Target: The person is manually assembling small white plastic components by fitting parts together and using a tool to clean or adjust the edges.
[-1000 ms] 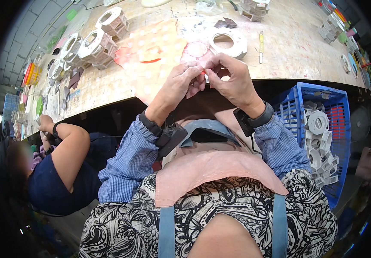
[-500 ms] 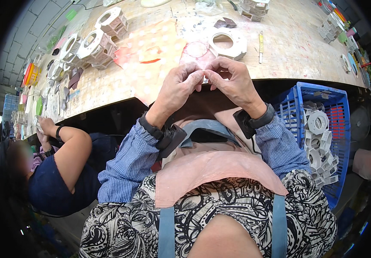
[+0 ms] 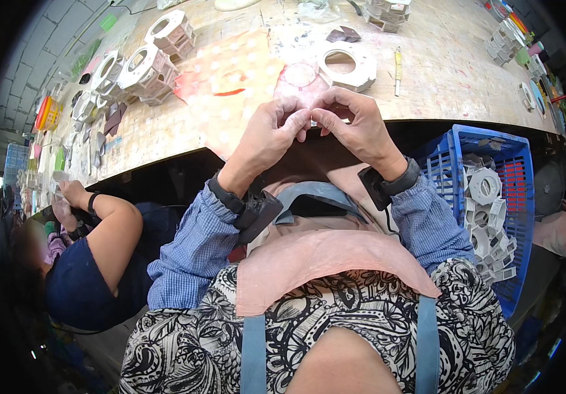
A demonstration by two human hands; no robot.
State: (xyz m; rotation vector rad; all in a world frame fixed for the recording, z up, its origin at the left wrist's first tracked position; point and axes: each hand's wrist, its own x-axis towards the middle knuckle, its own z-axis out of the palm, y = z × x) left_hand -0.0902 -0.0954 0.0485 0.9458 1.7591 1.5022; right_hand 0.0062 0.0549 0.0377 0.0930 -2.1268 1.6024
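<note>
My left hand (image 3: 271, 134) and my right hand (image 3: 360, 128) meet at the table's near edge, thumbs and forefingers pinched together tip to tip. Whatever lies between the fingertips is too small or too hidden to make out. Pale dust coats the fingers. Just beyond my right hand, a white octagonal frame (image 3: 364, 80) with a round hole lies on the table. A pinkish stained patch (image 3: 288, 80) shows behind the fingertips. Further right lies a slim yellow-handled tool (image 3: 398, 67), apart from both hands.
An orange-and-white cloth (image 3: 257, 62) covers part of the worktable (image 3: 440, 79). Several white frames (image 3: 155, 82) stand at the left, with dark scraps (image 3: 115, 120) nearby. A blue crate (image 3: 524, 217) of white pieces (image 3: 484, 187) stands at my right. A co-worker's arm (image 3: 115, 226) is at the left.
My hands stay pinched together in nearly the same spot, with only a slight shift of the fingers. The co-worker's hands have moved a little; a pinkish shape at far right has shifted.
</note>
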